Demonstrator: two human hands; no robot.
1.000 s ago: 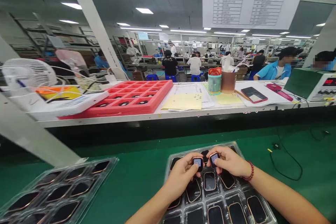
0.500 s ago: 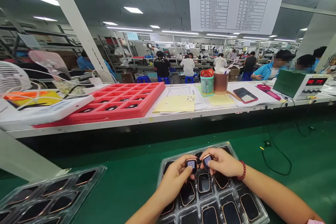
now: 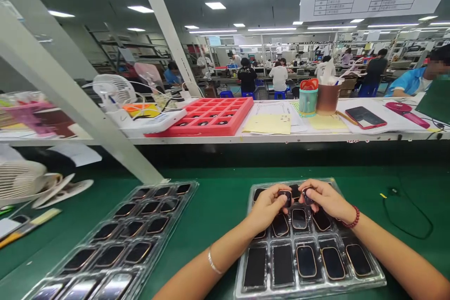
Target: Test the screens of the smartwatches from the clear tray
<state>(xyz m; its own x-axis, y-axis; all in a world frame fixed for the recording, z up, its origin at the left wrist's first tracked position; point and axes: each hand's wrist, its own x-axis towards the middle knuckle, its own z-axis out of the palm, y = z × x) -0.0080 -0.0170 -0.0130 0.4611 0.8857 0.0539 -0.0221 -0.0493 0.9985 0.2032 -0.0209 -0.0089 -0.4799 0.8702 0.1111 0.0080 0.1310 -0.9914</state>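
My left hand pinches a smartwatch body with a dark screen and gold-coloured edge between thumb and fingers. A second, similar smartwatch body is gripped in my right hand, close beside the first but apart from it. Both hands are over the far part of a clear plastic tray. Several watch bodies, such as one near the tray's front, lie face up in its compartments. Two front-left compartments show no watch, only a dark bottom. My fingers partly cover the back row.
To the left lies another clear tray filled with watch bodies. A slanted white post stands behind it. On the shelf are a red foam tray, cups, and a phone. A black cable lies at right.
My view has turned left, bringing more of the left tray into sight. The two held screens showed code patterns before and now look dark. Both hands keep their watch bodies.
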